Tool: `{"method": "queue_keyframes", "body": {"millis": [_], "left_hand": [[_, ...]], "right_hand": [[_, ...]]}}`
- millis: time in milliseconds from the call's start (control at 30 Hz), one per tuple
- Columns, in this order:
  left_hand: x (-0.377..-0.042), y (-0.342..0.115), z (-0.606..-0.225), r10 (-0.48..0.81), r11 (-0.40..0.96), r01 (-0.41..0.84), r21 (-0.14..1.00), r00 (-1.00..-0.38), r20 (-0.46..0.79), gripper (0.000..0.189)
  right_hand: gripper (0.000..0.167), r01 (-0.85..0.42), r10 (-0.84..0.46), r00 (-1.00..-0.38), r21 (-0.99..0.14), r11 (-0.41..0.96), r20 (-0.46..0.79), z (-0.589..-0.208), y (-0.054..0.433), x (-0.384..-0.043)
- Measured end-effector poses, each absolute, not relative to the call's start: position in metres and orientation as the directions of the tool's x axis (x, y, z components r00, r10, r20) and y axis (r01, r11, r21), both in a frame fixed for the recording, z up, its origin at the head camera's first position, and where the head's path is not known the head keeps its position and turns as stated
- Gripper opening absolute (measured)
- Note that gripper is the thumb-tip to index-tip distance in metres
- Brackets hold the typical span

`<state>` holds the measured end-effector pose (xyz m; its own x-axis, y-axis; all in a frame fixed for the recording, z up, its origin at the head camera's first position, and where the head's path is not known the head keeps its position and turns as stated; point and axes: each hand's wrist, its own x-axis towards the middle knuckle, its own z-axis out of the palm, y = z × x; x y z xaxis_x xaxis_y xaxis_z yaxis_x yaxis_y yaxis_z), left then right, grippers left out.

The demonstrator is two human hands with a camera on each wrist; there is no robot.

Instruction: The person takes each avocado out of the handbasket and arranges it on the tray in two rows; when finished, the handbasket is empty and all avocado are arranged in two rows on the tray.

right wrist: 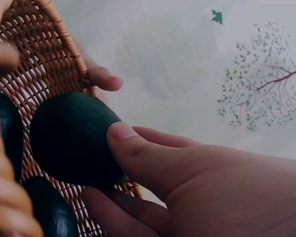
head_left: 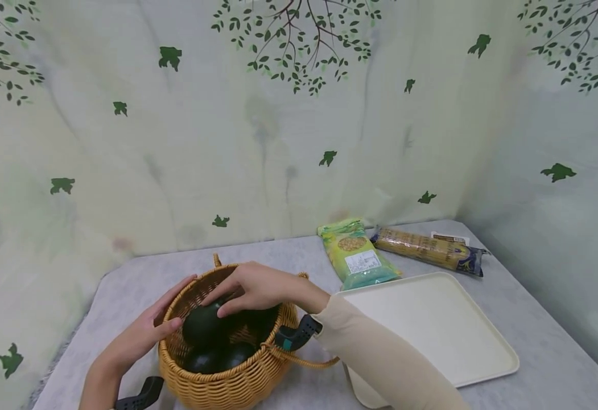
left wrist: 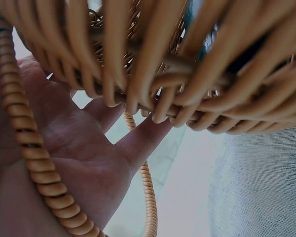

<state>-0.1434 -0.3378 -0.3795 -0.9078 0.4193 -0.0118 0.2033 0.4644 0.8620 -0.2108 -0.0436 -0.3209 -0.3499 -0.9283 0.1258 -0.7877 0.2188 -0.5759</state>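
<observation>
A round wicker basket [head_left: 227,384] with rope-wrapped handles holds several dark green, smooth, oval avocados. My right hand [head_left: 258,287] reaches in over the far right rim and pinches one avocado [right wrist: 74,140] between thumb and fingers. This avocado sits above the others, near the basket's left inner wall. My left hand [head_left: 142,330] rests along the left rim, its palm [left wrist: 74,148] facing the woven outer wall and its fingers spread. A handle [left wrist: 39,163] crosses in front of that palm in the left wrist view. Below lies another avocado [right wrist: 52,207], partly hidden by the handle.
A white tray [head_left: 432,319] lies right of the basket, partly under my right sleeve [head_left: 380,353]. Behind it are a yellow-green food packet [head_left: 355,256] and a long pack of pasta [head_left: 427,247]. A leaf-printed cloth backdrop [head_left: 278,125] surrounds the grey tabletop [head_left: 124,279].
</observation>
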Motion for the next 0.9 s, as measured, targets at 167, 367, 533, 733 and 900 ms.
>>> {"method": "queue_keyframes", "body": {"millis": [167, 367, 533, 733, 900], "left_hand": [[-0.142, -0.337, -0.380, 0.409, 0.474, 0.197, 0.858, -0.912, -0.017, 0.065], [-0.142, -0.338, -0.380, 0.413, 0.455, 0.196, 0.869, -0.910, -0.011, 0.066], [-0.142, -0.338, -0.382, 0.418, 0.444, 0.193, 0.875, -0.909, -0.011, 0.066], [-0.141, -0.340, -0.384, 0.419, 0.459, 0.190, 0.868, -0.908, -0.023, 0.067], [-0.147, -0.340, -0.380, 0.412, 0.494, 0.207, 0.844, -0.911, -0.017, 0.068]], "right_hand": [[0.037, -0.741, -0.892, -0.424, -0.626, 0.244, 0.154, -0.319, -0.029, -0.202], [0.036, -0.676, -0.859, -0.480, -0.698, 0.235, 0.177, -0.319, -0.012, -0.191], [0.036, -0.660, -0.839, -0.502, -0.720, 0.214, 0.212, -0.319, 0.003, -0.181], [0.037, -0.592, -0.800, -0.550, -0.787, 0.174, 0.237, -0.326, 0.020, -0.173], [0.038, -0.546, -0.752, -0.606, -0.823, 0.155, 0.260, -0.329, 0.034, -0.173]]}}
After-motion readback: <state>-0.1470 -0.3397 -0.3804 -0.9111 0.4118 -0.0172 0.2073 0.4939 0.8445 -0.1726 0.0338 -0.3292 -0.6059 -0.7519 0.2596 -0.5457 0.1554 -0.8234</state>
